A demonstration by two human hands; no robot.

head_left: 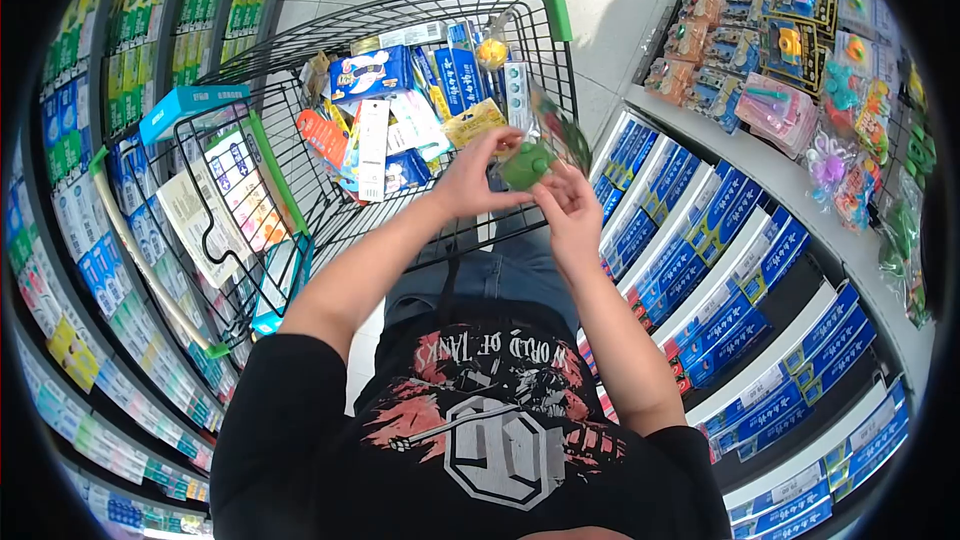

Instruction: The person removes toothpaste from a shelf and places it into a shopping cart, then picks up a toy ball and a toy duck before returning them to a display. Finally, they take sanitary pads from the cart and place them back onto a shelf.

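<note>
Both hands, left hand [470, 180] and right hand [570, 205], clasped round green packaged toy [527, 164]; shopping cart [555, 10] already well loaded; toy not yet dropped in.

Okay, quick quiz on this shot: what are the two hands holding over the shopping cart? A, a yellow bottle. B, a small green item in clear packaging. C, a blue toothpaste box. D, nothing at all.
B: the left hand and right hand meet on a small green item in clear packaging, held above the wire shopping cart.
</note>
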